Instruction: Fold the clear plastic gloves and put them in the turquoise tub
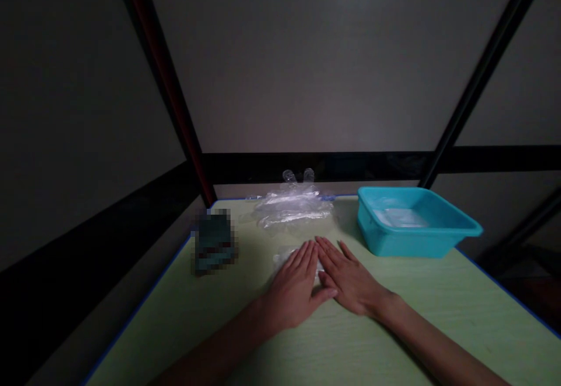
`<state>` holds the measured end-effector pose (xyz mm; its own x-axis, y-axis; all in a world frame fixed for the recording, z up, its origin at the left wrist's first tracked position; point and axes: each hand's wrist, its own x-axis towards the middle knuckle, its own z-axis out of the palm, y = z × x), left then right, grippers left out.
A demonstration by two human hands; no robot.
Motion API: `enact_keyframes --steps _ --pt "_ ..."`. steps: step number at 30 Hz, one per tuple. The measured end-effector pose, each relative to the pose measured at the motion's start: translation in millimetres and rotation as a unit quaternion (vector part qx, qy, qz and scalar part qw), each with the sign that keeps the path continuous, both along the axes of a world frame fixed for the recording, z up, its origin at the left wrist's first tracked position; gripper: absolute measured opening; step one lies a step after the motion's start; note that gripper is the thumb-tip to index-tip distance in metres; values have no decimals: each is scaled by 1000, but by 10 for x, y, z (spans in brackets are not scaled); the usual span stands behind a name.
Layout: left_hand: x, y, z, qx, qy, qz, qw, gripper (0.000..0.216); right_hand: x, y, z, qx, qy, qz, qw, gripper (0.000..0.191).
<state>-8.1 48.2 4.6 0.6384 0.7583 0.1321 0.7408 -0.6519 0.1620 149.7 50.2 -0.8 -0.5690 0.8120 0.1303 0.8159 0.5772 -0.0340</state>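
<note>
Both of my hands lie flat, palms down, on a pale green table [394, 339] with a blue edge. My left hand [294, 289] and my right hand [348, 278] touch at the fingertips, fingers stretched out and close together. Under the fingers lies a small piece of clear plastic film [284, 255], partly covered by the hands. Just beyond the fingertips a heap of clear plastic sheets or bags [291, 207] rests at the far edge of the table.
A turquoise plastic tub [416, 237] with something pale inside stands at the far right. A dark blurred-out object [213, 241] sits at the far left of the table. Grey walls and dark frame bars surround the table.
</note>
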Motion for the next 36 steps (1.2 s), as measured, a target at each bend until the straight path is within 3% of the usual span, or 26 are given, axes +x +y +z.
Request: enact_keyframes --steps 13,22,28,31,34,36 --pt "-490 -20 -82 19 -2 40 999 61 10 -18 33 -29 52 -7 998 53" --pt "-496 -77 1 14 -74 58 995 61 66 -21 31 -11 217 -38 975 41" --pt "-544 -6 -52 62 -115 88 988 57 115 -107 159 -20 263 -75 962 29" --pt "-611 126 -131 113 -135 145 974 48 96 -198 240 -122 305 -48 943 17" --pt "-654 201 -159 149 -166 180 958 43 48 -255 246 -288 372 32 882 12" --pt "-633 150 -116 139 -186 157 960 42 35 -239 214 -321 431 34 843 11"
